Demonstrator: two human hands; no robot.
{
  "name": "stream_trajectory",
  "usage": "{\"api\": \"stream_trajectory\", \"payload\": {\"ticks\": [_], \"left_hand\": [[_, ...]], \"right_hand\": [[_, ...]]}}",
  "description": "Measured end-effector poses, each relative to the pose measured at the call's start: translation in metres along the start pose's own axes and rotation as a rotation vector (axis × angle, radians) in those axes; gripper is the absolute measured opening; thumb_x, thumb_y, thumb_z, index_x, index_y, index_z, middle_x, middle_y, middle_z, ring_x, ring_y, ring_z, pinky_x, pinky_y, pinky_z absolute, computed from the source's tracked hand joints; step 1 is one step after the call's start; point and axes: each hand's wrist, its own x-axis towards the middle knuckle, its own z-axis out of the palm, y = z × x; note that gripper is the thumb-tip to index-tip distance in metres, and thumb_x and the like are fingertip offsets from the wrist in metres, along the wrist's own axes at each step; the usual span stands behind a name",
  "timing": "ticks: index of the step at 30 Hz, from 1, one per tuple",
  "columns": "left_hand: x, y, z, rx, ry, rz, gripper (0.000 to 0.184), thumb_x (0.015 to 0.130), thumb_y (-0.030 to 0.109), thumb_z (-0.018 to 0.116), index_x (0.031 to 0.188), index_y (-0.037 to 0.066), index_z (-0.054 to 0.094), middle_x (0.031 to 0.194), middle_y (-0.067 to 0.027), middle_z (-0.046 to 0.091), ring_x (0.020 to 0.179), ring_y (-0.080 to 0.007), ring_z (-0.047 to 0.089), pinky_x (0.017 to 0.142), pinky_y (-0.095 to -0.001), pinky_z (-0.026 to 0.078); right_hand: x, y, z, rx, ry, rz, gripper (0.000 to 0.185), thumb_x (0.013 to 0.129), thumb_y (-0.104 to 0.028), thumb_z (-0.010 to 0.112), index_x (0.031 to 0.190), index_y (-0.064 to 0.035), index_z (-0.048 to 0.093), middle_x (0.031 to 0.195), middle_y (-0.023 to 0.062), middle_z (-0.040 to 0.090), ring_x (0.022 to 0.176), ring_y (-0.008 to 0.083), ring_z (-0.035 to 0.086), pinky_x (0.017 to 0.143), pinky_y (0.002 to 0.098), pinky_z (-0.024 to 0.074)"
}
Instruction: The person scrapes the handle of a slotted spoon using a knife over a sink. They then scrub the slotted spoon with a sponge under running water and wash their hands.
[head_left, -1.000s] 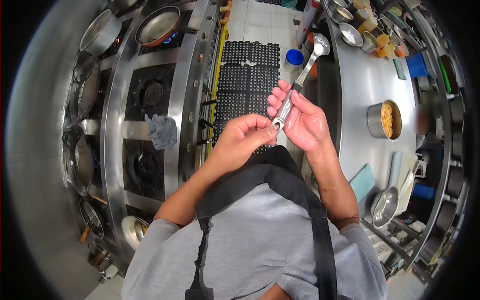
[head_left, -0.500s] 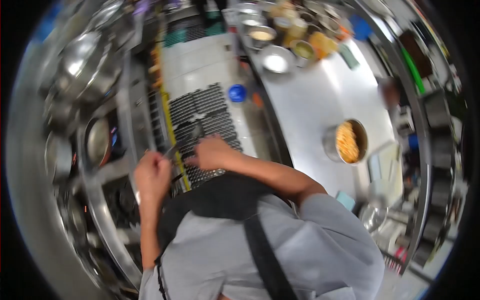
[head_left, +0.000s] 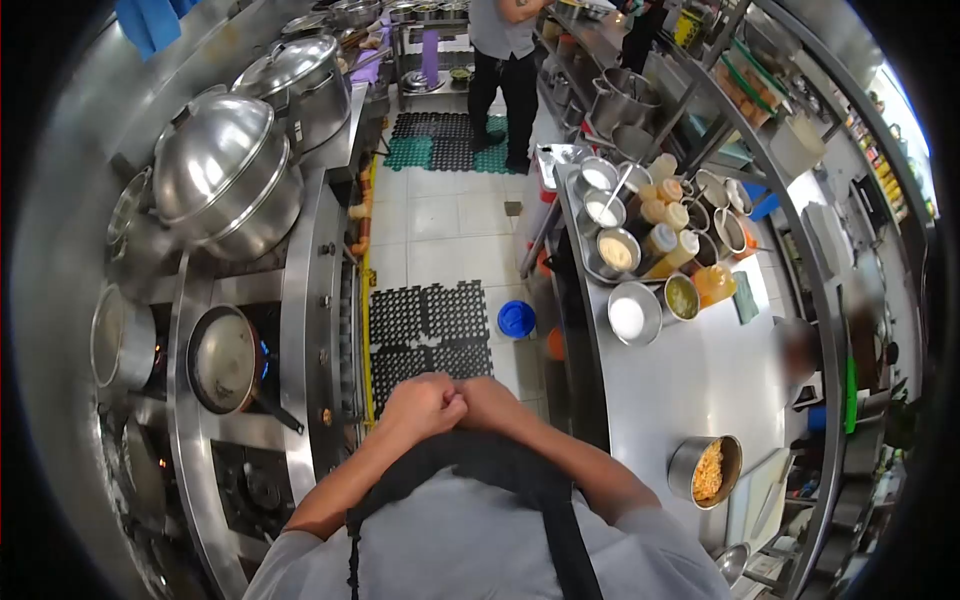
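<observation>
My left hand (head_left: pixel 424 408) and my right hand (head_left: pixel 490 403) meet in front of my waist, at the top of the black apron (head_left: pixel 500 462). The left fingers are curled in with the thumb side against the right hand. My right hand is closed too, partly covered by the left. Whatever lies inside the fingers, if anything, is hidden. To the left, a frying pan (head_left: pixel 226 360) sits on a burner with a blue flame at its edge. On the steel counter to the right stands a metal pot (head_left: pixel 690 470) holding orange-yellow shredded or chopped food (head_left: pixel 708 472).
Large lidded steamers (head_left: pixel 225 165) stand on the stove at left. Squeeze bottles (head_left: pixel 672 250) and bowls crowd the counter's far end, beside a bowl of white contents (head_left: pixel 630 314). A blue bucket (head_left: pixel 516 319) is on the floor near black mats (head_left: pixel 430 335). Another person (head_left: pixel 505 70) stands ahead.
My hands were apart, the left one farther left; now they are together at my waist. The view has tilted up, and another person's body shows ahead.
</observation>
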Motion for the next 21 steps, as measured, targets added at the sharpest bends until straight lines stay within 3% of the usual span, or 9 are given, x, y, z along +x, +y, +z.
{"api": "stream_trajectory", "payload": {"ticks": [2, 5, 6, 7, 8, 11, 14, 17, 21], "left_hand": [[0.034, -0.025, -0.017, -0.031, 0.075, 0.210, 0.019, 0.087, 0.023, 0.077, 0.091, 0.006, 0.071, 0.083, -0.0133, 0.070, 0.077, -0.0335, 0.071, 0.071, -0.0427, 0.058], [0.065, -0.045, -0.063, -0.188, 0.149, 0.278, 0.022, 0.088, 0.023, 0.081, 0.097, 0.006, 0.071, 0.090, -0.0120, 0.071, 0.082, -0.0311, 0.071, 0.074, -0.0408, 0.057], [0.072, -0.051, -0.083, -0.220, 0.091, 0.235, 0.029, 0.088, 0.026, 0.082, 0.104, 0.005, 0.070, 0.100, -0.0150, 0.070, 0.094, -0.0370, 0.070, 0.082, -0.0462, 0.057], [0.076, -0.060, -0.098, -0.226, 0.087, 0.228, 0.029, 0.088, 0.026, 0.082, 0.105, 0.005, 0.070, 0.100, -0.0156, 0.070, 0.096, -0.0372, 0.069, 0.084, -0.0460, 0.056], [0.081, -0.069, -0.112, -0.230, 0.077, 0.221, 0.029, 0.089, 0.026, 0.082, 0.106, 0.005, 0.071, 0.101, -0.0162, 0.070, 0.098, -0.0374, 0.069, 0.085, -0.0458, 0.056], [0.087, -0.111, -0.133, -0.201, -0.042, 0.185, 0.032, 0.093, 0.030, 0.077, 0.110, 0.003, 0.072, 0.103, -0.0186, 0.070, 0.104, -0.0379, 0.068, 0.091, -0.0446, 0.054], [0.084, -0.129, -0.157, -0.238, -0.175, 0.075, 0.037, 0.102, 0.036, 0.065, 0.114, 0.001, 0.072, 0.107, -0.0184, 0.071, 0.105, -0.0353, 0.068, 0.092, -0.0422, 0.053], [0.088, -0.138, -0.172, -0.366, -0.202, -0.097, 0.038, 0.104, 0.035, 0.063, 0.116, 0.000, 0.072, 0.109, -0.0177, 0.072, 0.103, -0.0326, 0.069, 0.092, -0.0406, 0.053], [0.096, -0.155, -0.177, -0.399, -0.094, -0.128, 0.037, 0.104, 0.034, 0.063, 0.116, 0.000, 0.071, 0.108, -0.0184, 0.072, 0.101, -0.0317, 0.070, 0.090, -0.0400, 0.053]], "right_hand": [[0.033, -0.003, -0.019, -0.055, 0.117, 0.055, 0.032, 0.085, -0.034, 0.072, 0.110, -0.0137, 0.076, 0.098, 0.0210, 0.076, 0.093, 0.0433, 0.073, 0.083, 0.0527, 0.0579], [0.072, -0.007, -0.046, 0.007, 0.195, 0.105, 0.026, 0.089, -0.028, 0.072, 0.108, -0.0113, 0.078, 0.093, 0.0170, 0.077, 0.084, 0.0365, 0.074, 0.078, 0.0454, 0.0588], [0.087, 0.005, -0.051, 0.116, 0.176, 0.109, 0.025, 0.090, -0.027, 0.072, 0.108, -0.0103, 0.078, 0.092, 0.0161, 0.077, 0.082, 0.0339, 0.075, 0.077, 0.0434, 0.0587], [0.098, 0.011, -0.058, 0.230, 0.160, 0.116, 0.024, 0.091, -0.026, 0.073, 0.108, -0.0093, 0.078, 0.091, 0.0153, 0.077, 0.079, 0.0314, 0.075, 0.076, 0.0413, 0.0587], [0.108, 0.009, -0.073, 0.275, 0.102, 0.168, 0.018, 0.100, -0.018, 0.071, 0.106, -0.0032, 0.078, 0.086, 0.0037, 0.074, 0.074, 0.0089, 0.069, 0.060, 0.0283, 0.0550], [0.134, 0.001, -0.104, 0.479, 0.220, 0.372, 0.018, 0.101, -0.019, 0.070, 0.107, -0.0028, 0.076, 0.088, 0.0046, 0.073, 0.071, 0.0080, 0.065, 0.060, 0.0270, 0.0535], [0.157, 0.002, -0.138, 0.586, 0.361, 0.277, 0.016, 0.101, -0.016, 0.068, 0.107, -0.0037, 0.076, 0.081, 0.0011, 0.070, 0.067, 0.0086, 0.064, 0.060, 0.0259, 0.0527], [0.181, 0.003, -0.183, 0.501, 0.563, 0.145, 0.016, 0.100, -0.013, 0.066, 0.107, -0.0031, 0.076, 0.080, 0.0010, 0.070, 0.065, 0.0081, 0.063, 0.059, 0.0255, 0.0516], [0.197, -0.019, -0.258, 0.419, 0.882, 0.096, 0.017, 0.103, -0.011, 0.062, 0.109, -0.0005, 0.074, 0.085, 0.0009, 0.067, 0.069, 0.0067, 0.060, 0.063, 0.0244, 0.0495]]}}
